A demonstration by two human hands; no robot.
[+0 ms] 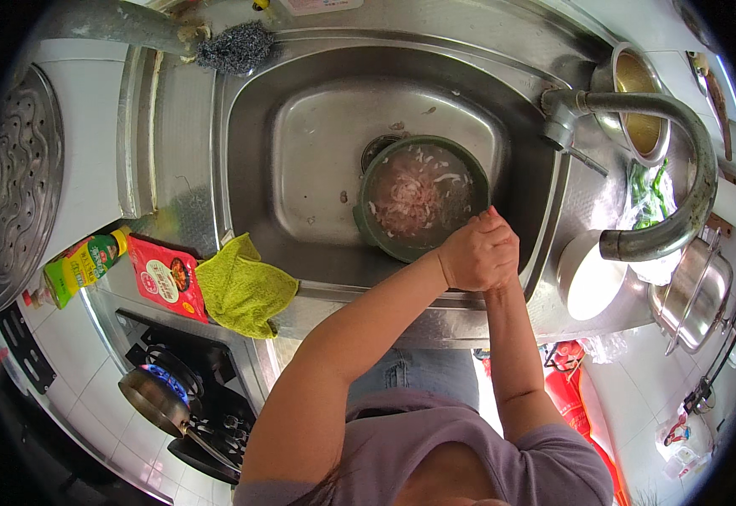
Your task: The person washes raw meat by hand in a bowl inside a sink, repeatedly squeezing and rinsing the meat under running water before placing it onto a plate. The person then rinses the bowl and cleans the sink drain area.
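A green bowl (479, 190) stands in the stainless steel sink (317, 120), partly over the drain. Cloudy liquid fills it, with thin strips of pale pink raw meat (413, 197) heaped in the middle and whiter bits around them. My left hand (466, 260) and my right hand (506, 253) are pressed together above the bowl's lower right rim, fingers folded in. Whatever may be between the palms is hidden. Over the sink's right edge stands the metal faucet (646, 104); no water is seen running from its spout.
A yellow-green cloth (241, 288), a red packet (165, 275) and a bottle (86, 265) lie left of the sink. Beyond them, a pan (156, 398) sits by a lit blue gas flame. On the right are a white bowl (589, 275), metal pot (690, 294) and bagged green vegetables (649, 193).
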